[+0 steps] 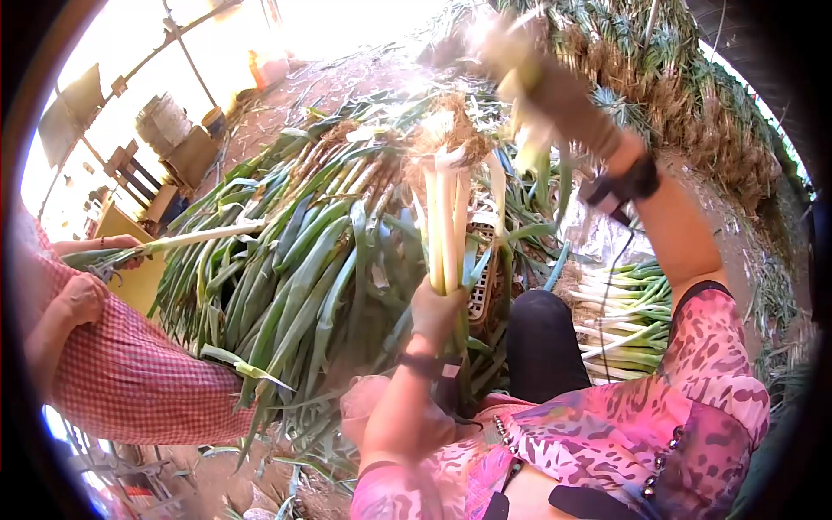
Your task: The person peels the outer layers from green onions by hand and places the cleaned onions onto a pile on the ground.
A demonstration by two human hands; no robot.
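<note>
My left hand is wrapped round a bunch of leeks held upright, with the white stems and brown roots pointing up. Raised at the upper right is my right hand, smeared by motion. Blurred pale stems and leaves show close to it, but its fingers cannot be made out. A large heap of leeks with long green leaves lies left of the held bunch. Just right of my left hand, part of a plastic crate shows among the leaves.
A person in a checked garment stands at the left, holding a leek. Trimmed leeks lie beside my knee on the right. More leeks are piled at the upper right. Boxes stand at the upper left.
</note>
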